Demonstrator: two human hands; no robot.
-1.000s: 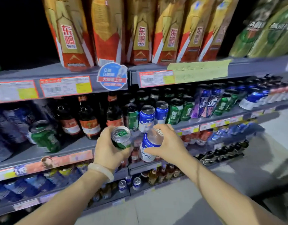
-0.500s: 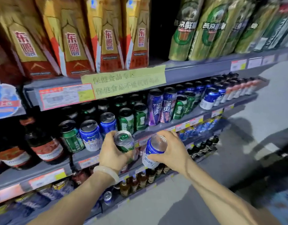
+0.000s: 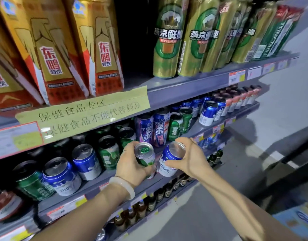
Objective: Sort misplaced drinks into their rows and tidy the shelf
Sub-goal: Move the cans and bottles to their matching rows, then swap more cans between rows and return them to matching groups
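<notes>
My left hand [image 3: 130,166] grips a green can [image 3: 145,156] with a silver top, held just in front of the middle shelf [image 3: 104,180]. My right hand [image 3: 191,160] grips a blue and white can [image 3: 170,161] right beside it; the two cans nearly touch. Behind them on the shelf stand mixed rows: green cans [image 3: 108,153], blue and white cans [image 3: 85,161], two tall purple cans [image 3: 152,129], more green cans [image 3: 180,123] and further blue cans [image 3: 208,112] to the right.
The top shelf carries orange and gold cartons [image 3: 56,49] on the left and tall green beer cans [image 3: 169,40] on the right, with a dark gap between. A yellow paper sign [image 3: 83,115] hangs on the shelf edge. Bottles [image 3: 149,204] fill the lower shelf. Grey floor [image 3: 280,119] lies right.
The view has swung to the right along the shelf. Both hands keep their cans and have moved right with it, now in front of the purple and green cans.
</notes>
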